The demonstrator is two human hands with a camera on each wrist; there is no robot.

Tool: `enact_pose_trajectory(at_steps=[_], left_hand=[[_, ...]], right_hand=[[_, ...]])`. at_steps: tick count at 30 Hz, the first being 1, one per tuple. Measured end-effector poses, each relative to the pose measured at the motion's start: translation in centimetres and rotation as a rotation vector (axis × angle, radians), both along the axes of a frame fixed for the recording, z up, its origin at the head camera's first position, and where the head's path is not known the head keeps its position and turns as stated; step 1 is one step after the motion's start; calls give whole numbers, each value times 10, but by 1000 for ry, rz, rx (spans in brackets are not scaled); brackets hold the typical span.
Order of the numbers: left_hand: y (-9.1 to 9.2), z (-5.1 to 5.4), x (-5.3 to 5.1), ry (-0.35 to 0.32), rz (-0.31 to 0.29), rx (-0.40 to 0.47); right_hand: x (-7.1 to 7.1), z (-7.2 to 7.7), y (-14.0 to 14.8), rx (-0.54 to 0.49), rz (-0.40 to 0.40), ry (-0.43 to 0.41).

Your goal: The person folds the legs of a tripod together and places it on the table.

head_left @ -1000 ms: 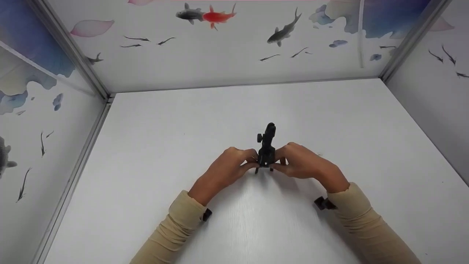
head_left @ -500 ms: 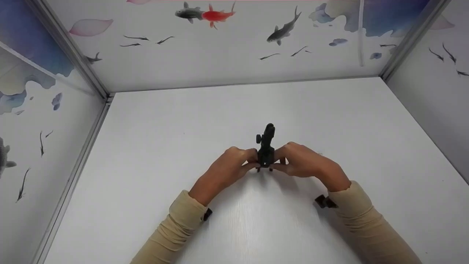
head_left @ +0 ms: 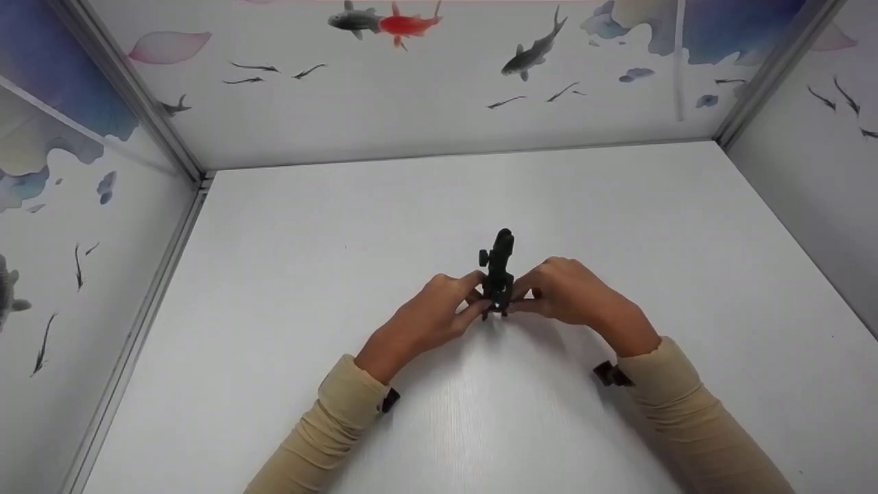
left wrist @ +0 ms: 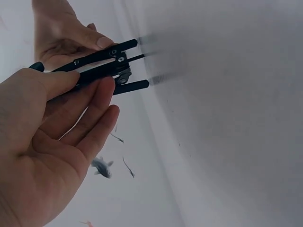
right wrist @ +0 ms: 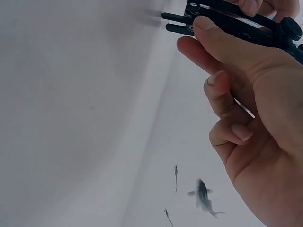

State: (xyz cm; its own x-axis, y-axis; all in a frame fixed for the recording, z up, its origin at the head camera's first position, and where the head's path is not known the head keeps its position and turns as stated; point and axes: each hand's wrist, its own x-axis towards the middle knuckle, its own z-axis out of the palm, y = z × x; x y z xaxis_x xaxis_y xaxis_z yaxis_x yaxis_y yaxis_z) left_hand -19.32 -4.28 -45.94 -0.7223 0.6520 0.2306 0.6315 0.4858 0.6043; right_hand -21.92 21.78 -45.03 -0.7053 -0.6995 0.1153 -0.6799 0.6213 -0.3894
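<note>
A small black tripod (head_left: 503, 255) stands upright between my two hands, its short legs pointing down and a round knob on its left side. My left hand (head_left: 429, 315) pinches its lower part between thumb and fingers. From the opposite side, my right hand (head_left: 583, 295) holds the lower part with thumb and forefinger. In the left wrist view, the tripod's leg (left wrist: 133, 86) and another leg reach to the table surface, with a thin rod between them. The right wrist view shows the thumb lying along the black tripod (right wrist: 236, 28), the other fingers loosely bent.
The white tabletop (head_left: 329, 226) spreads around the hands. White panels printed with fish rise at the back (head_left: 425, 110), left and right, joined by grey metal corner posts (head_left: 147, 103). A small black camera (head_left: 610, 374) sits at the right cuff.
My right hand has shifted slightly up and away from me, and its grip has changed a little. The left fingers have spread slightly at the tripod's base. The tripod stays nearly in place.
</note>
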Motion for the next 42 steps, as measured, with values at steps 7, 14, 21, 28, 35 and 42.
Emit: enact_pose_trajectory(at_steps=[7, 14, 21, 28, 35, 42], left_hand=[[2, 2, 1, -20, 17, -33], [1, 1, -1, -20, 30, -20], [0, -3, 0, 20, 73, 10], [-2, -3, -1, -73, 38, 30], [0, -6, 6, -91, 138, -56], [9, -6, 9, -97, 155, 6]], right_hand=[[1, -6, 0, 0, -31, 155], [2, -7, -1, -3, -15, 174], [10, -5, -12, -31, 65, 80], [10, 4, -8, -21, 52, -30], [5, 8, 8, 45, -57, -82], [3, 4, 3, -18, -24, -107]])
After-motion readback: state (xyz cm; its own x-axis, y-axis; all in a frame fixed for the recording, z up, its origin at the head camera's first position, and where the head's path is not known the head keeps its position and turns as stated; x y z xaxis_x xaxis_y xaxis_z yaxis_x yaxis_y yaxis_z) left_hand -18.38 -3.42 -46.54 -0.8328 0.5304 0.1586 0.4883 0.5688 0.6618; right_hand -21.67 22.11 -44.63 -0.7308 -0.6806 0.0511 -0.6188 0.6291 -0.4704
